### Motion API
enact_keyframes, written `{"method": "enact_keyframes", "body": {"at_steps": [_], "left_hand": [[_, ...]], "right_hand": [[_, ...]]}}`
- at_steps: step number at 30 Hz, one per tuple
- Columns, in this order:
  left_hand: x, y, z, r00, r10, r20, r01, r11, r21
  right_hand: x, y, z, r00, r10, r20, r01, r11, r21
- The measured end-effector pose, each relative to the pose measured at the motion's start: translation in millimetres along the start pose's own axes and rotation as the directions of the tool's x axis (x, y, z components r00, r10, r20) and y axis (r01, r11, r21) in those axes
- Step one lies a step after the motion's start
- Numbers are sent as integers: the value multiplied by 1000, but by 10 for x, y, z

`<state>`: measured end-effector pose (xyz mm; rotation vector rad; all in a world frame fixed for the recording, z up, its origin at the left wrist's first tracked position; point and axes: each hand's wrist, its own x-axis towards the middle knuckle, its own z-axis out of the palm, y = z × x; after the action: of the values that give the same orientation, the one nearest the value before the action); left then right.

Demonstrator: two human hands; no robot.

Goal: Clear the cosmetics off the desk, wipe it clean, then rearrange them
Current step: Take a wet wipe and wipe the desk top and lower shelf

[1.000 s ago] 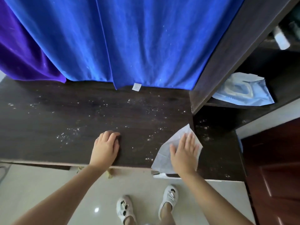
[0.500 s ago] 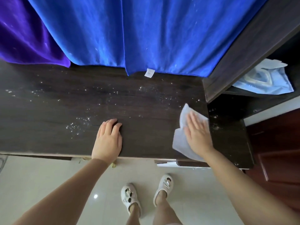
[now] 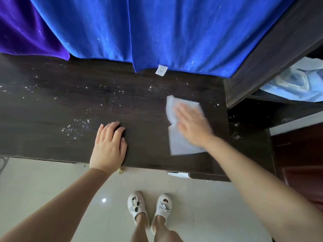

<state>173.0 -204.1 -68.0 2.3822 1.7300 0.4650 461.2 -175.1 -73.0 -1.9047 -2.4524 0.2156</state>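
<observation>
The dark wooden desk is speckled with white dust, thickest left of centre. My right hand lies flat, fingers spread, pressing a white wipe onto the desk's right part; the hand is motion-blurred. My left hand rests palm down near the desk's front edge, holding nothing. No cosmetics are on the desk top in view.
A blue towel and a purple cloth hang over the desk's back edge. At right stands a dark shelf unit with a light blue packet inside. A dark red door is at far right. Pale floor lies below.
My right hand has slid the wipe from the desk's front right corner away from me and leftward across the top. My left hand has stayed in place.
</observation>
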Motion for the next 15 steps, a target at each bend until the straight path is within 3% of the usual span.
{"method": "enact_keyframes", "body": {"at_steps": [1,3,5,6,8,10,12,13,14,15], "left_hand": [[-1,2,2,1000,6,-4,-6,1000,3],[9,-2,11,1000,5,-7,-5,1000,9],[3,-3,15,1000,-5,11,5,1000,11],[6,-4,14,1000,-9,17,9,1000,10],[1,2,20,1000,-14,21,13,1000,12],[-2,10,18,1000,-16,24,16,1000,13],[-7,17,10,1000,-17,23,17,1000,15],[-3,24,5,1000,-20,22,19,1000,18],[-1,26,-2,1000,-21,17,21,1000,20],[1,30,-5,1000,-18,11,18,1000,21]], "right_hand": [[-50,286,-35,973,227,-44,-227,974,12],[-30,547,-90,823,558,-104,-556,829,53],[182,312,-99,707,701,-92,-698,713,70],[318,108,-93,709,701,-72,-697,713,78],[561,-364,-15,854,520,-19,-517,852,76],[621,-754,1,990,122,72,-124,992,30],[583,-722,-63,957,-228,178,230,973,8],[570,-545,-89,945,-277,176,280,960,3],[552,-318,-102,967,-215,137,217,976,-3],[518,-52,-122,995,-53,80,53,999,0]]}}
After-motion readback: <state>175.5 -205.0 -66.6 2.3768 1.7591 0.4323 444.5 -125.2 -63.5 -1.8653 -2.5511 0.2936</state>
